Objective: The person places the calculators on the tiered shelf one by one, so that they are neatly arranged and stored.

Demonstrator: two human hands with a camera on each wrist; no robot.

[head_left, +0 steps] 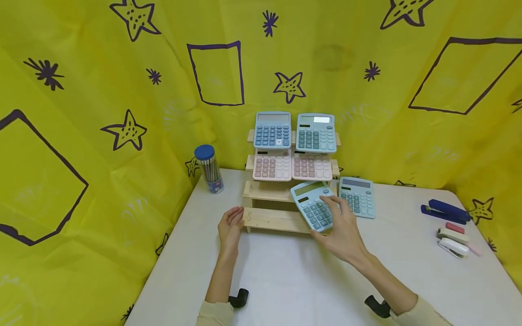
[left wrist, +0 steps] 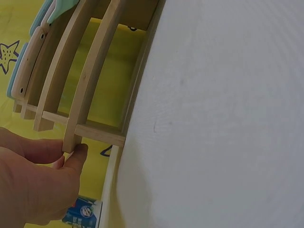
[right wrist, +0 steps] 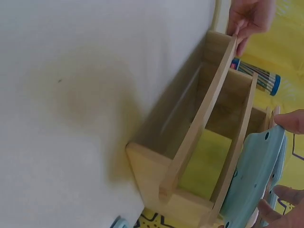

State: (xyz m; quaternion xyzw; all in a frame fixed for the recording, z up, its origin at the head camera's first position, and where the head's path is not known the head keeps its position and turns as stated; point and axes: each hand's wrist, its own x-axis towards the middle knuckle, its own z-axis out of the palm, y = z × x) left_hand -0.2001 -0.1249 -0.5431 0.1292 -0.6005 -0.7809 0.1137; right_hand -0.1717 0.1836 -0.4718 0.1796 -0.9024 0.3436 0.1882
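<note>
My right hand (head_left: 345,232) grips a light blue calculator (head_left: 313,204) by its edges, fingers at one side and thumb at the lower corner. The calculator is tilted, in front of the lower steps of a stepped wooden rack (head_left: 275,220). In the right wrist view its back and part of my hand show. My left hand (head_left: 230,230) pinches the left end of the rack's lowest board (left wrist: 78,111) between thumb and fingers. On the top step sit a blue calculator (head_left: 272,130) and a mint calculator (head_left: 316,132). Below them stand two pink-and-white calculators (head_left: 272,165).
Another light blue calculator (head_left: 357,197) stands to the right of the rack. A blue-lidded jar of pencils (head_left: 210,170) is at the left. At the far right lie a dark blue stapler (head_left: 445,212), a white stapler (head_left: 453,248) and small items. Yellow patterned cloth (head_left: 326,81) hangs behind.
</note>
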